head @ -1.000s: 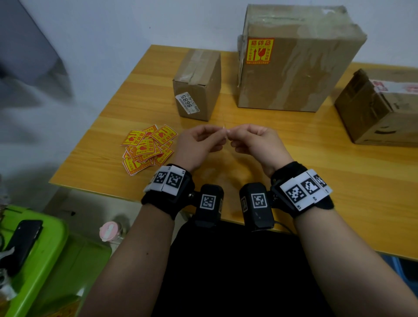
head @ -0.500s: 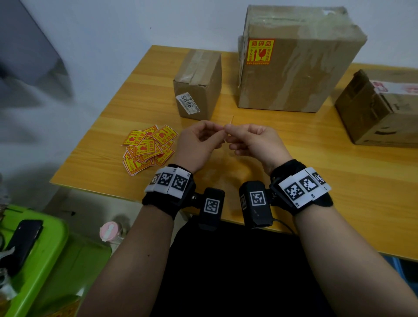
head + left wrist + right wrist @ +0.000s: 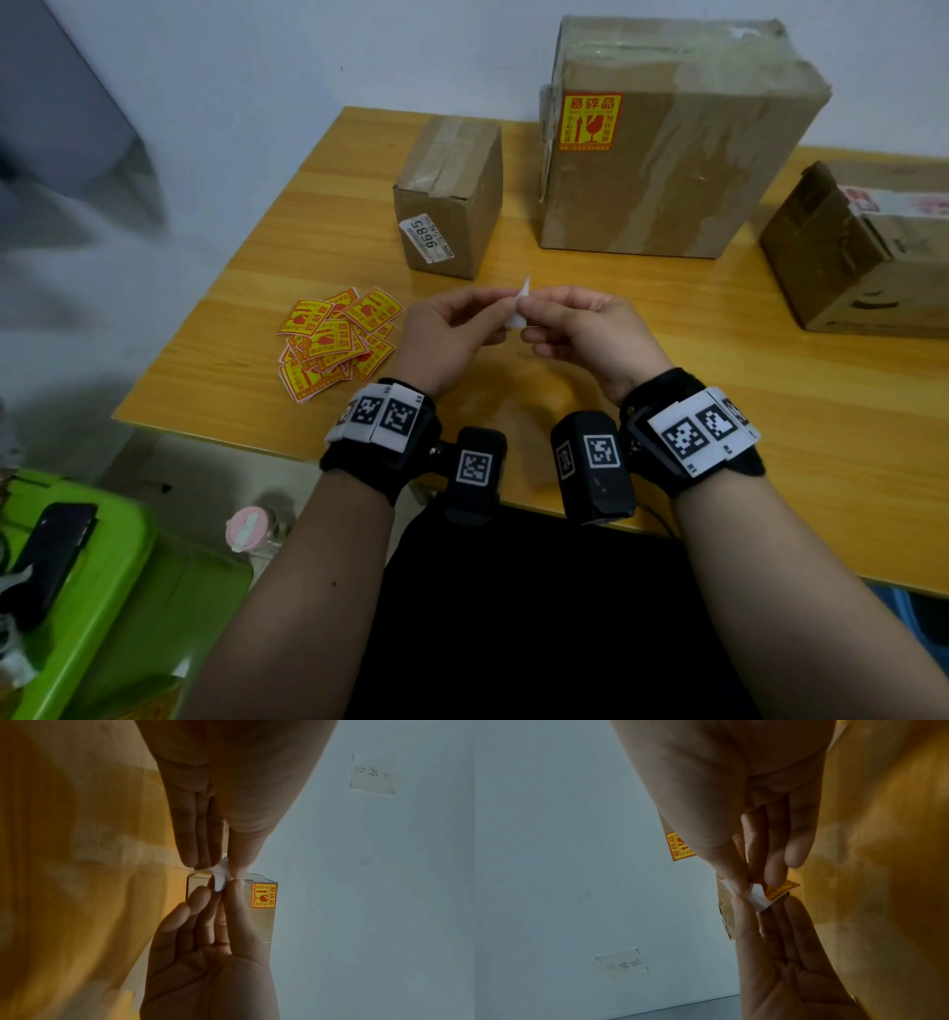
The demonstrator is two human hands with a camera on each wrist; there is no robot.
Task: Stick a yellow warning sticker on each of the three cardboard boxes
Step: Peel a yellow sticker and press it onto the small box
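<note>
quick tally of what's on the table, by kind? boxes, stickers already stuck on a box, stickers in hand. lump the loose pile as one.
Cardboard boxes: 3 (small, big, right one)
Stickers stuck on a box: 1, on the big one
Stickers in hand: 1, pinched by left hand and right hand
Loose sticker pile: 1, too overlapped to count
Total: 6
</note>
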